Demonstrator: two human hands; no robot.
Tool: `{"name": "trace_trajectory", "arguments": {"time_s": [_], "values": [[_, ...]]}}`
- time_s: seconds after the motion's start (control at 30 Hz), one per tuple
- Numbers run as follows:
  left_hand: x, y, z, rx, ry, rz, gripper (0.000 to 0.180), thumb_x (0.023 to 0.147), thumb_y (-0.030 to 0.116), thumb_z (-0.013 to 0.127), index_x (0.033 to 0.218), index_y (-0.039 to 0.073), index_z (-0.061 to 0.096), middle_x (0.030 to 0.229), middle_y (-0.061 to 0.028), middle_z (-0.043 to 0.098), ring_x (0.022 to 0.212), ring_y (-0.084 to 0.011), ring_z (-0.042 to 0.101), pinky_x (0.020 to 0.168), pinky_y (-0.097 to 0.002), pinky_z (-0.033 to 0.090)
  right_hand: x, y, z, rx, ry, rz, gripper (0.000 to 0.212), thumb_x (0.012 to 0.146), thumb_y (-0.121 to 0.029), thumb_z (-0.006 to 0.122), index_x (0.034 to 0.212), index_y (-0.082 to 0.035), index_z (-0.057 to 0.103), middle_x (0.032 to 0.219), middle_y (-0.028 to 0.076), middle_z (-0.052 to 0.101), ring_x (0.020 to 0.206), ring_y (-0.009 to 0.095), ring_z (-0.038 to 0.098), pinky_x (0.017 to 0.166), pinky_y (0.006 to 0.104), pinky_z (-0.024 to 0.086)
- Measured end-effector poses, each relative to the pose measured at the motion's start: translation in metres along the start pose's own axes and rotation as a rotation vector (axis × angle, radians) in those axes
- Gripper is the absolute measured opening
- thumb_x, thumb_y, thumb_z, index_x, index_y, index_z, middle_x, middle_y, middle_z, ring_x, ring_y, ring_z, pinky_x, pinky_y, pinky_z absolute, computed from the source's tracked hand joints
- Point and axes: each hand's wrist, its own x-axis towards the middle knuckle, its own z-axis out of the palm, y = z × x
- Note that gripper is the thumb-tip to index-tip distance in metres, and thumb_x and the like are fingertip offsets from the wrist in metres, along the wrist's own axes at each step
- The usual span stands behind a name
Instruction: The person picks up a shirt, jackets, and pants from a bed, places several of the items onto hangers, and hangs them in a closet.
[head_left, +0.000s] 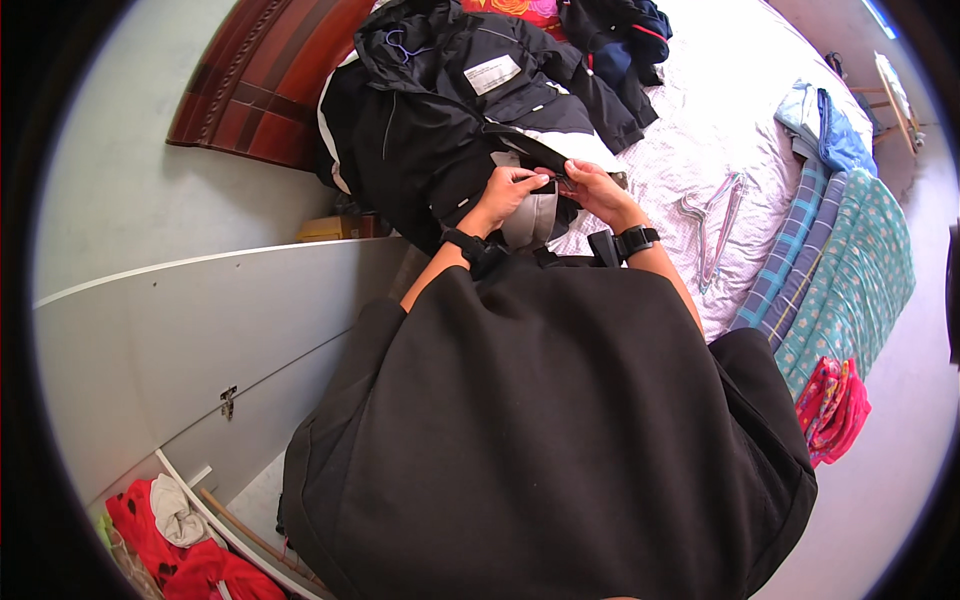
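Pale walls [120, 170] are enclosing a bed [700, 110] spread with a white patterned sheet; a dark reddish-brown wooden headboard [270, 90] is standing at the upper left. On the bed, just ahead of the person's black-clothed torso [560, 420], a black-and-white hooded jacket of smooth fabric [400, 140] is lying in a loose heap, its near edge reaching toward the body. The left hand [508, 192] and the right hand [602, 192] are meeting at that edge: in each, the fingers are pinching closely against the thumb and appear to be gripping the dark border. Whatever small part is lying between the fingertips is too fine to identify.

Step in hand, as judged: the hands are probably working at a fastening or seam. The next move would be calling for one steady pinch while the other is guiding the border, loose folds being kept clear.

Appearance: the black shell is creasing throughout, a purplish cord [405, 45] is looping at the hood, and a white label patch [492, 73] is showing on the dark cloth. Pale grey fabric [530, 225] is hanging below the fingers; its attachment remains unclear.
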Motion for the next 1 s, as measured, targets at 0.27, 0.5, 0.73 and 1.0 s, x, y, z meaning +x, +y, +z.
{"name": "trace_trajectory", "arguments": {"time_s": [0.27, 0.5, 0.73, 1.0], "values": [[-0.003, 0.003, -0.006, -0.04, -0.029, 0.006, 0.025, 0.088, 0.016, 0.07, 0.102, -0.005, 0.071, 0.093, -0.005, 0.071, 0.085, -0.009, 0.063, 0.083, -0.0228, 0.047, -0.009, -0.011, 0.02, 0.018, 0.046, 0.01, 0.027, 0.102, -0.023, 0.048, 0.117, -0.003, 0.057, 0.118, 0.006, 0.065, 0.097, 0.01, 0.061, 0.087, 0.0253, 0.046], [-0.001, 0.0, 0.001, -0.032, -0.028, 0.019, 0.026, 0.088, 0.016, 0.07, 0.102, -0.005, 0.071, 0.097, -0.0054, 0.07, 0.089, -0.009, 0.062, 0.084, -0.0232, 0.047, 0.005, 0.004, -0.009, -0.049, -0.018, 0.019, 0.021, 0.102, -0.026, 0.048, 0.107, -0.008, 0.059, 0.107, -0.001, 0.064, 0.091, 0.006, 0.057, 0.083, 0.025, 0.044], [-0.001, 0.0, 0.005, -0.062, -0.104, -0.022, 0.024, 0.09, 0.018, 0.068, 0.101, -0.004, 0.071, 0.098, -0.0031, 0.069, 0.09, -0.0077, 0.061, 0.084, -0.0226, 0.046, 0.004, -0.005, 0.012, -0.309, 0.045, 0.01, 0.015, 0.1, -0.025, 0.051, 0.097, -0.013, 0.06, 0.089, -0.006, 0.061, 0.082, 0.003, 0.052, 0.078, 0.0217, 0.04], [-0.004, 0.004, 0.013, 0.259, 0.006, 0.054, 0.031, 0.083, 0.027, 0.076, 0.098, 0.0, 0.072, 0.089, -0.0052, 0.071, 0.083, -0.0089, 0.062, 0.078, -0.0247, 0.048, -0.003, -0.01, 0.028, -0.278, 0.205, 0.113, 0.018, 0.101, -0.028, 0.05, 0.104, -0.013, 0.06, 0.097, -0.005, 0.062, 0.077, 0.004, 0.053, 0.074, 0.0236, 0.042]]}}
